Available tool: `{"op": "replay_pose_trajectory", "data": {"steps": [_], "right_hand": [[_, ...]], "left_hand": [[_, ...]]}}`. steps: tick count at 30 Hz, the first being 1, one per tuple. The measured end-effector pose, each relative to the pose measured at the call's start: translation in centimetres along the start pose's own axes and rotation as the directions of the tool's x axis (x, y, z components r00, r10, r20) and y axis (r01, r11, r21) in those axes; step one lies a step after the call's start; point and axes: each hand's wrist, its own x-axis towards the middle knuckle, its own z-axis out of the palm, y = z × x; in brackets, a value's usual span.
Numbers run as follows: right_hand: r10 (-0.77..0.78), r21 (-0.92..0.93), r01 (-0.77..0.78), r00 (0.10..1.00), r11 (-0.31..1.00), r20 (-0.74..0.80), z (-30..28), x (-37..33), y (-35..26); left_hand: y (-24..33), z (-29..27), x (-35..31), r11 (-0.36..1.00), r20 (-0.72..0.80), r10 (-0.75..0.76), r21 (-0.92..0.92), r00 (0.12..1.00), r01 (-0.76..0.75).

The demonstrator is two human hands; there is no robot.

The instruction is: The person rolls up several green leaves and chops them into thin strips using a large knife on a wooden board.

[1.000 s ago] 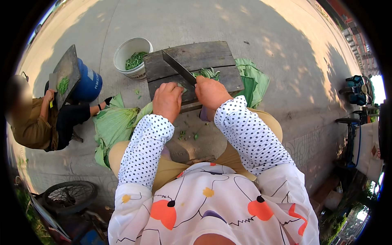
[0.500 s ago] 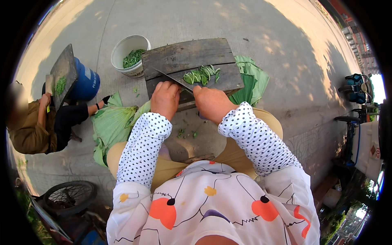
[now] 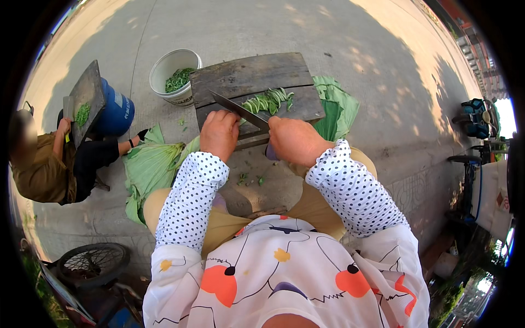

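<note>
My right hand (image 3: 298,140) is closed around the handle of a kitchen knife (image 3: 236,109). The dark blade slants up and left over the near part of a wooden board (image 3: 249,75). Just left of the blade, the fingers of my left hand (image 3: 220,133) are curled together at the board's near edge. A bit of green vegetable (image 3: 242,121) shows by those fingertips; the rest of it is hidden. Beyond the blade lies a row of thin green vegetable slices (image 3: 268,101).
A white bucket (image 3: 188,97) with chopped greens stands left of the board. Big green leaves (image 3: 156,158) drape by my left knee, and more leaves (image 3: 342,104) lie right of the board. At far left a person (image 3: 46,164) sits by a blue barrel (image 3: 116,106) bearing another board.
My right hand has shifted slightly right, and the knife blade now shows more of its flat side. The slices reach a little further left. My left hand has barely moved.
</note>
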Motion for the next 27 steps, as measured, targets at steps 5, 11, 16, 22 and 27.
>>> {"op": "replay_pose_trajectory", "data": {"steps": [5,11,16,22,27], "right_hand": [[-0.093,-0.089,0.085,0.992,0.992,-0.084,2.1,1.0,0.3],[-0.077,-0.017,0.075,0.981,0.997,-0.181,4.4,4.3,-0.8],[0.004,0.094,0.012,0.986,0.996,-0.168,3.0,3.6,1.5],[0.091,0.083,-0.072,0.963,0.994,-0.255,0.8,2.3,4.3],[0.007,0.053,0.007,0.967,0.999,-0.255,-0.1,0.9,3.3]], "left_hand": [[0.1,0.3,0.0,1.0,-0.011,0.015,0.011,1.0,-0.015],[0.4,-0.8,0.0,0.996,0.046,0.04,0.08,0.998,-0.044],[0.7,-1.4,0.0,0.992,0.125,-0.012,0.127,0.992,-0.004],[1.5,0.1,3.2,1.0,-0.015,0.019,-0.019,1.0,-0.019],[0.7,1.6,2.7,0.999,0.052,0.036,-0.011,0.998,-0.036]]}}
